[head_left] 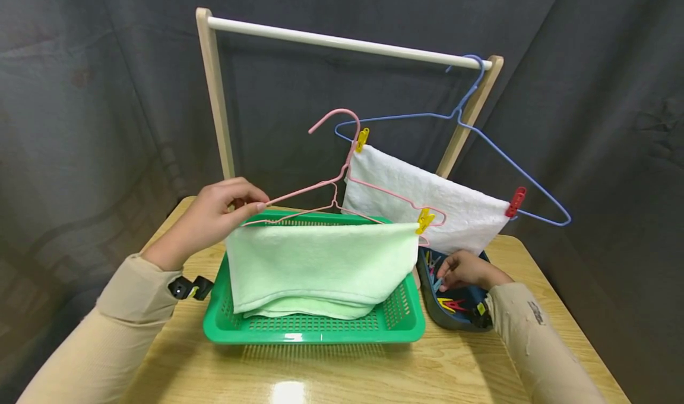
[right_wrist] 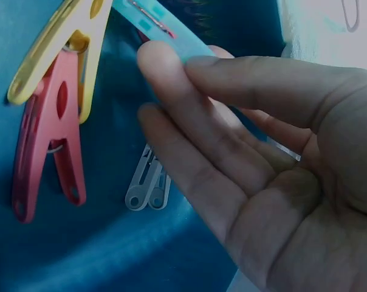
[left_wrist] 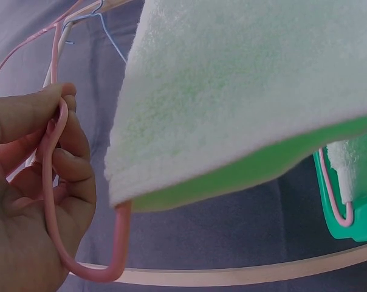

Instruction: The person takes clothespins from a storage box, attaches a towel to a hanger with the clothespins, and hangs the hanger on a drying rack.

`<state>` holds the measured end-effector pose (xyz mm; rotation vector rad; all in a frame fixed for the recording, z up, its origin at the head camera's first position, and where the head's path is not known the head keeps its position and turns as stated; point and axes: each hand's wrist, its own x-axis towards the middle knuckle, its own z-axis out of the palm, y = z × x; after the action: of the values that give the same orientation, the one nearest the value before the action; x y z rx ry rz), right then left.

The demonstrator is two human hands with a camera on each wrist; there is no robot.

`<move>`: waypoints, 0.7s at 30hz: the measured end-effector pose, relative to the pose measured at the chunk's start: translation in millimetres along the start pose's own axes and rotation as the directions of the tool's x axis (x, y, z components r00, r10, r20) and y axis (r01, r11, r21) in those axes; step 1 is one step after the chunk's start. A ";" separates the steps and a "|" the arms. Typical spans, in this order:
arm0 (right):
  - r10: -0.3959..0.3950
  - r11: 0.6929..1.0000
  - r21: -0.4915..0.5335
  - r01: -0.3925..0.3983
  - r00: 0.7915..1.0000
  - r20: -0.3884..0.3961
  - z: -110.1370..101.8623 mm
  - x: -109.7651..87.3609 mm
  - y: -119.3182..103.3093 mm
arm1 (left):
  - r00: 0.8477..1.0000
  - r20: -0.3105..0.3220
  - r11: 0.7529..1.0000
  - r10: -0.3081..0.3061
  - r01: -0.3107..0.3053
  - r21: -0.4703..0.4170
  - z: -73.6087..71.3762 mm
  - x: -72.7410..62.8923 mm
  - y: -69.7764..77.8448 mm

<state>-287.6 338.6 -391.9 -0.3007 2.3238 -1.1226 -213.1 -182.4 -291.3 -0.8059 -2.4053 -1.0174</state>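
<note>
My left hand (head_left: 221, 211) pinches the left end of a pink hanger (head_left: 304, 191) between thumb and fingers. A pale green towel (head_left: 320, 261) hangs on this hanger, and a yellow clothespin (head_left: 425, 220) grips its right corner. In the left wrist view, no clothespin shows on the towel's near corner. My right hand (head_left: 469, 270) reaches into a dark blue bin (head_left: 440, 316). Its thumb and fingers pinch a light blue clothespin (right_wrist: 165, 27). Yellow (right_wrist: 59, 52), red (right_wrist: 50, 134) and grey clothespins (right_wrist: 148, 182) lie in the bin close by.
A green basket (head_left: 315, 335) stands under the towel, with another pink hanger (head_left: 304, 212) in it. Behind rises a wooden rack with a white bar (head_left: 342, 40). From it hangs a blue hanger (head_left: 513, 163) with a white towel (head_left: 470, 205) held by yellow and red clothespins.
</note>
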 end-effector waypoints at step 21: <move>-0.085 0.996 -0.042 0.082 0.994 -0.073 -3.2 -11.4 -1.5 | 1.000 0.001 1.000 0.010 -0.010 -0.017 -2.2 0.2 3.9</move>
<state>-280.0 344.5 -384.9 -0.3801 2.4214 -1.1476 -210.5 -181.7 -287.8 -0.8240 -2.3940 -1.0345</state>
